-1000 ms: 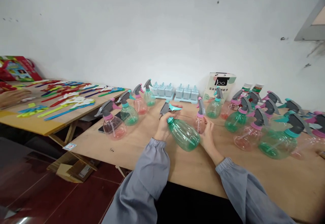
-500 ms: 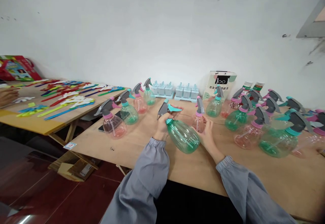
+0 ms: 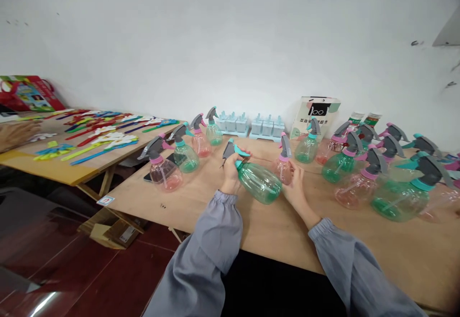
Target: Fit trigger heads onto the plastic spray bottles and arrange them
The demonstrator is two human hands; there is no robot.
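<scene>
My left hand [image 3: 231, 175] is wrapped round the neck of a green spray bottle [image 3: 260, 182] with a grey and turquoise spray head. The bottle lies tilted in the air, its head to the left and its base to the right. At the base, my right hand [image 3: 296, 190] has its fingers curled against the bottle; part of its grip is hidden. Just behind that hand a pink spray bottle [image 3: 283, 166] stands upright. Other spray bottles stand on both sides, among them a pink one [image 3: 165, 175] at the left and a green one [image 3: 400, 199] at the right.
Pale blue moulds [image 3: 233, 124] and a white box [image 3: 314, 118] stand along the wall at the back of the brown table [image 3: 215, 216]. On a second table at the left lie colourful strips [image 3: 104, 146], with another person's hand [image 3: 17, 134] at its edge.
The base of the green bottle has risen a little, so the bottle lies nearer level. Both hands keep their places on it. The view has shifted slightly.
</scene>
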